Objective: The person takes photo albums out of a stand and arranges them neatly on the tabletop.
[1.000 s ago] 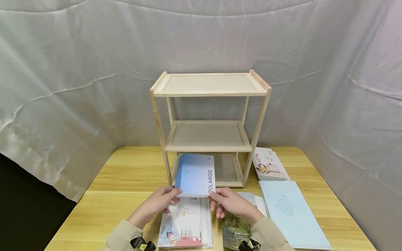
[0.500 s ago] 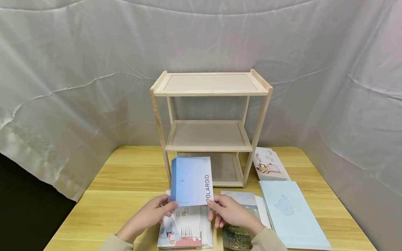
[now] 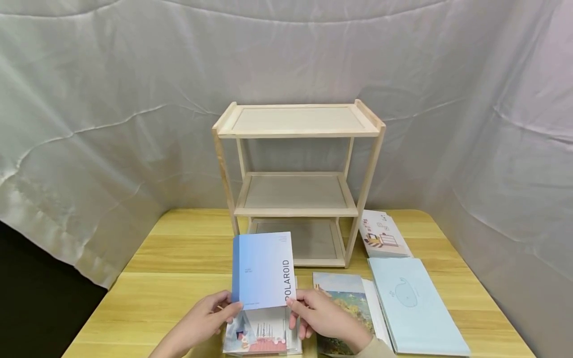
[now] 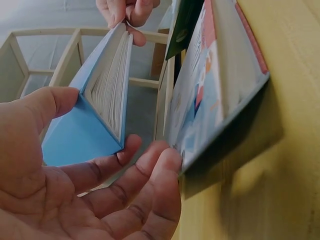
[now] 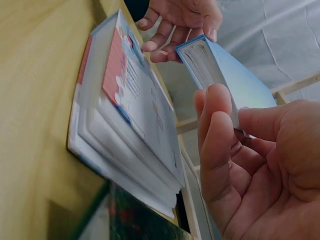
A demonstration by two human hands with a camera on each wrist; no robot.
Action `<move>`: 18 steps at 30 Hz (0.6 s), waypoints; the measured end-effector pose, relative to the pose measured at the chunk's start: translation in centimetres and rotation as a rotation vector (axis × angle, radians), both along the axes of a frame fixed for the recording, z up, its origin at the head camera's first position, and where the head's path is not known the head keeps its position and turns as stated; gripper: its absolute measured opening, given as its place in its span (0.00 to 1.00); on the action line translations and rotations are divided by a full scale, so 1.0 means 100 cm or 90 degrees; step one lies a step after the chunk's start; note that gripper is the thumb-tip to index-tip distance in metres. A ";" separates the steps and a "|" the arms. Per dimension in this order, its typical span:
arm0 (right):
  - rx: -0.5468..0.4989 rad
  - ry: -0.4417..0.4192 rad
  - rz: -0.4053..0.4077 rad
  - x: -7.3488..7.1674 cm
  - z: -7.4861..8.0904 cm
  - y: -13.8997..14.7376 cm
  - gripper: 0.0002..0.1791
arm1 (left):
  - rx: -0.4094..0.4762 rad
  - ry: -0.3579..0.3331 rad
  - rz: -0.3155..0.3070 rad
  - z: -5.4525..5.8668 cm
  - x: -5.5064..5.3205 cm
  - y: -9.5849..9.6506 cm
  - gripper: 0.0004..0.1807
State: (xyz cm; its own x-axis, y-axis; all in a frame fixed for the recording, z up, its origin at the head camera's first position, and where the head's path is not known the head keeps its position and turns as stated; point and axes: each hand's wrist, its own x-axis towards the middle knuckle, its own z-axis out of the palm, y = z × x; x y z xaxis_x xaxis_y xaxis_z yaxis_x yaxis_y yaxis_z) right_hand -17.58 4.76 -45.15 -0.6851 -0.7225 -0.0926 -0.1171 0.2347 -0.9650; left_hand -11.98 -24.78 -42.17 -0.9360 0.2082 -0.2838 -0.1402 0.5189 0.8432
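Note:
A blue-and-white photo album marked POLAROID is held up by both hands above the front of the table. My left hand pinches its lower left corner at the blue spine, thumb on the cover and fingers beneath. At the lower right corner, my right hand pinches it between thumb and fingers. Its thick block of pages shows edge-on in the left wrist view. Under it lies a stack of illustrated albums, partly covered by the held one; its page edges show in the right wrist view.
A three-tier wooden shelf stands at the back middle. Right of the stack lies an album with a landscape cover, partly behind my right hand. Farther right are a pale blue album with a whale and white illustrated albums behind it.
Both hands have brought the blue photo album back from in front of the bottom shelf, toward the person and slightly left. Its cover now faces the head camera more.

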 end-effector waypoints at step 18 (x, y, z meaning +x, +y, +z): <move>0.000 0.001 0.033 0.008 0.007 -0.026 0.20 | 0.026 -0.026 0.056 -0.002 0.024 -0.027 0.23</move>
State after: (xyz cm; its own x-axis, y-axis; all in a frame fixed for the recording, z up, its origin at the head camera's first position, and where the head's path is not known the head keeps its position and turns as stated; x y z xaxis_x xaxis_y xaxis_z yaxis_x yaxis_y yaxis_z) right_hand -16.77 2.14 -44.42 -0.6474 -0.7567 -0.0916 -0.1297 0.2278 -0.9650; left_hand -9.54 -27.46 -42.40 -0.9390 0.1381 -0.3150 -0.2181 0.4691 0.8558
